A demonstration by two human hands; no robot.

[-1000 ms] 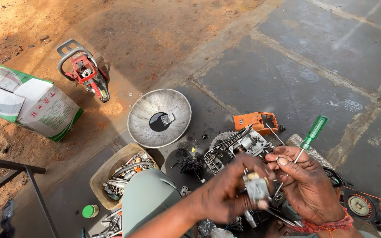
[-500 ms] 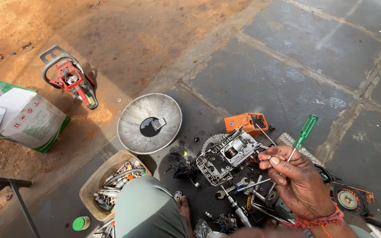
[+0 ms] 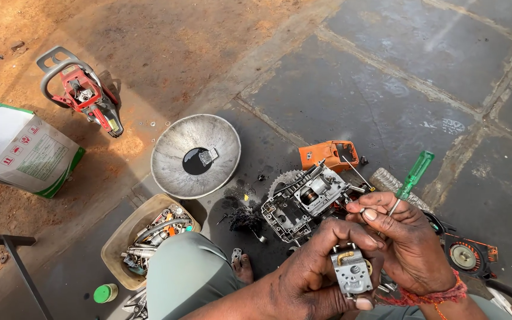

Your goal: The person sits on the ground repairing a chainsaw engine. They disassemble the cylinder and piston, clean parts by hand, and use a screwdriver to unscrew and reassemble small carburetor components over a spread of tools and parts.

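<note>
Stone-paved ground, left hand (image 3: pixel 312 278) gripping grey carburetor (image 3: pixel 351 272), right hand (image 3: pixel 407 240) just beside, pinching green-handled screwdriver (image 3: pixel 410 178)

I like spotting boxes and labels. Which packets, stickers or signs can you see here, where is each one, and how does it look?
Sack: far left on the dirt, lying flat, white with green edges and small red marks.
Sticker on the red chainsaw: upper left, small and yellowish, near the saw's lower end.
No signs or screens show.

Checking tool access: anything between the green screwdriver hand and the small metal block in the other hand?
Nothing visible. The left hand holds the small grey metal block with its face bare; the right hand, gripping the green-handled screwdriver, sits right beside it.
</note>
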